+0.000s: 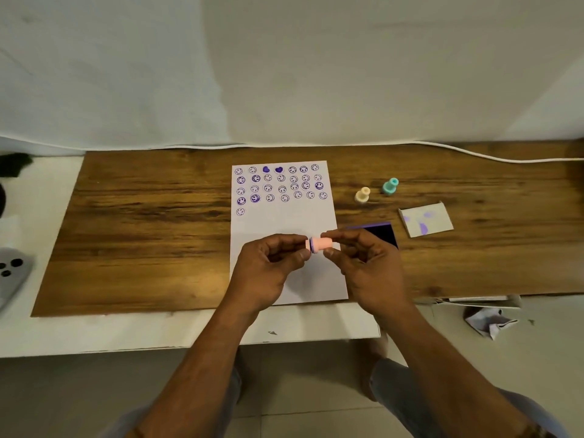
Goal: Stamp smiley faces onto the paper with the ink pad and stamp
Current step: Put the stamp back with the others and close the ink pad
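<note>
A pink stamp [320,244] is being held sideways between both hands, left hand [271,267] and right hand [363,263], above the paper [284,229]; 4 rows and 1 extra smiley are printed, the lower half being left. The ink pad [380,233] is lying open at the paper's right edge.

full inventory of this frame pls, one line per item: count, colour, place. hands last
paper: 1, white, centre of board, rows of purple smiley prints plus two hearts on its upper part
pink stamp: 1, pink, held sideways above the paper between both hands
ink pad: 1, dark purple, right of paper, partly behind the right hand
ink pad lid: 1, white with purple smears, right of the pad
cream stamp: 1, cream, standing right of paper
teal stamp: 1, teal, beyond the cream one
wooden board: 1, brown, on a white table
cable: 1, white, along board's far edge
crumpled paper: 1, white, floor, lower right
left hand: 1, fingertips on stamp's inked end
right hand: 1, gripping stamp's handle end
</note>
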The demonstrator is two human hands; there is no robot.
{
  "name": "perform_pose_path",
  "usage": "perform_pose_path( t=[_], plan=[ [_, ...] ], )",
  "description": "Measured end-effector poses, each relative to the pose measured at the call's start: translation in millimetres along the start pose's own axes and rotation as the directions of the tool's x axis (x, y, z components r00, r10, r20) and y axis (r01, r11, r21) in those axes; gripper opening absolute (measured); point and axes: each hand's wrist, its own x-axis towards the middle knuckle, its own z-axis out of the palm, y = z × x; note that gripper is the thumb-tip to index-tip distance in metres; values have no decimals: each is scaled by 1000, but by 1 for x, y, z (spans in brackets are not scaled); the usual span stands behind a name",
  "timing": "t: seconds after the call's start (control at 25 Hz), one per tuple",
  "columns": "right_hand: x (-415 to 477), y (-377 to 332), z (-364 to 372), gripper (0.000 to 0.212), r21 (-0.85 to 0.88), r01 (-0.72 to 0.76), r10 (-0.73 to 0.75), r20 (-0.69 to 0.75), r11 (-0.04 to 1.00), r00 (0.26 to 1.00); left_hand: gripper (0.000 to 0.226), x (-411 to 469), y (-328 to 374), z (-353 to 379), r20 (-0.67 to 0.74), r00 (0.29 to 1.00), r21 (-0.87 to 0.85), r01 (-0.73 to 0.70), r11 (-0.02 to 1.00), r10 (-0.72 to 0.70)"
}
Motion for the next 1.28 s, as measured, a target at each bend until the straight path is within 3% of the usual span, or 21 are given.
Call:
perform_pose_path(
  t=[0.6, 0.72, 0.96, 1.28],
  plan=[
    [2, 2, 0, 23, -91, -9, 12, 28, 996, 1000, 28, 1, -3, -1, -4, 999, 37, -34, 999, 34],
    [5, -4, -3, 25, -102, 10, -10, 7, 995, 1000, 32, 0, -2, 5, -29, 999, -19, -44, 999, 43],
    [41, 10, -32, 26, -395, -46, -69, -271, 917, 960, 31, 6, -5, 10, -121, 990, 25, -74, 997, 77],
    [81, 42, -31, 24, -693, -45, -199, -268, 720, 943, 29, 6, -7, 8, -146, 985, 70, -84, 994, 94]
  ],
)
